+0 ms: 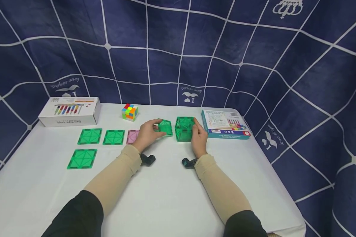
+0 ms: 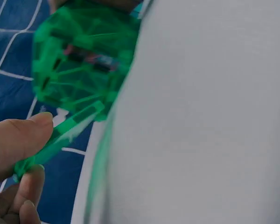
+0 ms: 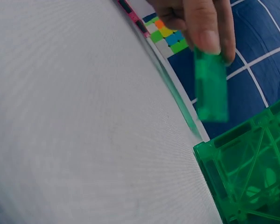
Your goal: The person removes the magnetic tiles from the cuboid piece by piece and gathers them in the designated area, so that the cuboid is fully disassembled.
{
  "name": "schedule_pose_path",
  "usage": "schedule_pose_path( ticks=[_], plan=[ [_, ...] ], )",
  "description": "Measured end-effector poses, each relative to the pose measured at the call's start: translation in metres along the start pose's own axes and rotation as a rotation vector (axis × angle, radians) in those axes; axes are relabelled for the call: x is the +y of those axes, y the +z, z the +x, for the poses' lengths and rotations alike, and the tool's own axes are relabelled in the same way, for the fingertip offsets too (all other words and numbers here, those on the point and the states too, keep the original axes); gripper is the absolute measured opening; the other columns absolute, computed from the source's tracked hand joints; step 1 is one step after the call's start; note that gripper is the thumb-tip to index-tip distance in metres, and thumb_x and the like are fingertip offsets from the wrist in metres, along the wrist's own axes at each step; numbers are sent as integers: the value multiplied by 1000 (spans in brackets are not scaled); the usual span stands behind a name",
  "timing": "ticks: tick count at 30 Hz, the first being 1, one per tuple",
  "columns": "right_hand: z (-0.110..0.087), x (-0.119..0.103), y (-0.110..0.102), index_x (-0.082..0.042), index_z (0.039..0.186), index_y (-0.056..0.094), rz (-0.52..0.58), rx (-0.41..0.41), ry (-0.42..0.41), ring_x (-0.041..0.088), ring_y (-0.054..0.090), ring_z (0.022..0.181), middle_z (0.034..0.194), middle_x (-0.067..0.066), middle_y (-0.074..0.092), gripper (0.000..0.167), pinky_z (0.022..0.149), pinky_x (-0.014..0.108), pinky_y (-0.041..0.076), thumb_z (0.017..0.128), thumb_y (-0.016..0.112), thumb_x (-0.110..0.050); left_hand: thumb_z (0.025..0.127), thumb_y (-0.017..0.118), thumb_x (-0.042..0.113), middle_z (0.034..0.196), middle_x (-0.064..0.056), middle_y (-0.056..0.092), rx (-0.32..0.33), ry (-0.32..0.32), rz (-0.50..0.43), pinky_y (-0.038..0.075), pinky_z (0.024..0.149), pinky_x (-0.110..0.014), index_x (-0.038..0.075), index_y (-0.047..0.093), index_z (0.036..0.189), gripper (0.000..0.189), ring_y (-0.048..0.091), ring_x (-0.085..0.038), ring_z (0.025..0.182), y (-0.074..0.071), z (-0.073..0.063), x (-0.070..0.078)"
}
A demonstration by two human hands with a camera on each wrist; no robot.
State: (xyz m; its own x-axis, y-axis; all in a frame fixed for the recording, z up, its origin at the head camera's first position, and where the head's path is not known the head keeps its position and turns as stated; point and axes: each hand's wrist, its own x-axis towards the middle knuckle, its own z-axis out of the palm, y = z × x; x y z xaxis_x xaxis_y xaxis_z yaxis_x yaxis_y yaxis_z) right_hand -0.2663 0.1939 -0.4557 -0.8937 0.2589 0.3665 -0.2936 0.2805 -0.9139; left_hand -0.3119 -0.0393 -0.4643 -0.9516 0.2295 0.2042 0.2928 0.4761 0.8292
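My left hand (image 1: pixel 148 133) pinches a translucent green magnetic tile (image 1: pixel 166 127) between thumb and fingers. In the left wrist view the tile (image 2: pixel 60 140) is tilted, its far end near a green box built of such tiles (image 2: pixel 88 60). On the white table this box (image 1: pixel 184 129) stands to the right of the held tile, a small gap between them in the head view. The right hand (image 1: pixel 199 138) grips the box's right side; some of its fingers are hidden behind it. In the right wrist view the held tile (image 3: pixel 212 88) shows edge-on, above the box (image 3: pixel 252 172).
Green tiles (image 1: pixel 114 137) lie flat at the left, beside a pink tile (image 1: pixel 132 136) partly covered by my left hand. Farther back stand a colourful puzzle cube (image 1: pixel 130 112) and a white box (image 1: pixel 69 112). A teal-edged flat box (image 1: pixel 225 124) lies right of my right hand.
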Motion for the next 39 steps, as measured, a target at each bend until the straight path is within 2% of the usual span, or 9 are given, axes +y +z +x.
schedule_pose_path(
  ticks=[4,10,12,18,23,29,32,36,39],
  plan=[
    [-2,-1,2,0,150,50,0,-28,3,24,40,150,157,15,48,42,123,42,31,111,42,-11,83,88,23,133,-9,68,32,-7,-11,57,89,-43,15,62,143,66,67,-28,108,-22,-12,8],
    [2,-5,0,-2,149,52,26,20,10,24,41,149,155,14,50,41,123,41,31,110,43,-11,83,88,28,113,-8,71,-25,15,30,57,77,-33,18,63,142,65,64,-26,97,-60,-42,20],
    [4,-6,-1,-3,149,52,33,25,10,25,40,150,155,13,50,41,123,41,32,110,44,-11,82,89,27,108,-8,70,-32,32,42,57,76,-34,16,65,139,63,64,-26,94,-77,-59,17],
    [4,-7,-2,-3,149,51,30,-6,10,26,39,150,156,12,50,41,123,41,31,110,44,-11,78,92,28,119,-5,72,-14,24,175,57,87,-44,16,69,135,62,69,-22,97,-128,-122,-2],
    [1,-6,-2,-3,149,51,45,2,10,28,39,151,155,12,50,41,123,40,31,110,44,-10,78,92,37,110,-4,74,-64,2,284,57,85,-43,15,70,134,64,67,-20,96,-153,-157,-17],
    [3,-6,-5,-3,151,49,36,-33,27,23,38,151,157,7,48,42,124,37,30,111,43,-12,78,92,35,122,-11,73,-142,26,387,52,100,-55,12,70,133,64,66,-32,113,-167,-161,-41],
    [6,5,-5,-4,151,48,31,-34,35,21,37,151,157,7,48,42,124,36,30,111,43,-14,79,90,35,128,-12,72,-169,84,456,46,106,-59,11,71,133,62,62,-37,124,-171,-162,-52],
    [12,26,-3,-9,151,50,32,-20,26,16,38,151,157,3,49,42,124,34,29,111,44,-21,81,88,42,126,-10,73,-158,138,573,36,105,-60,14,72,132,61,57,-36,126,-174,-164,-53],
    [14,31,-3,-13,151,52,37,-15,14,14,38,150,157,-1,50,42,124,33,30,111,45,-25,82,85,48,126,-12,73,-151,136,638,28,103,-63,14,71,133,62,53,-37,129,-176,-166,-48]
  ],
)
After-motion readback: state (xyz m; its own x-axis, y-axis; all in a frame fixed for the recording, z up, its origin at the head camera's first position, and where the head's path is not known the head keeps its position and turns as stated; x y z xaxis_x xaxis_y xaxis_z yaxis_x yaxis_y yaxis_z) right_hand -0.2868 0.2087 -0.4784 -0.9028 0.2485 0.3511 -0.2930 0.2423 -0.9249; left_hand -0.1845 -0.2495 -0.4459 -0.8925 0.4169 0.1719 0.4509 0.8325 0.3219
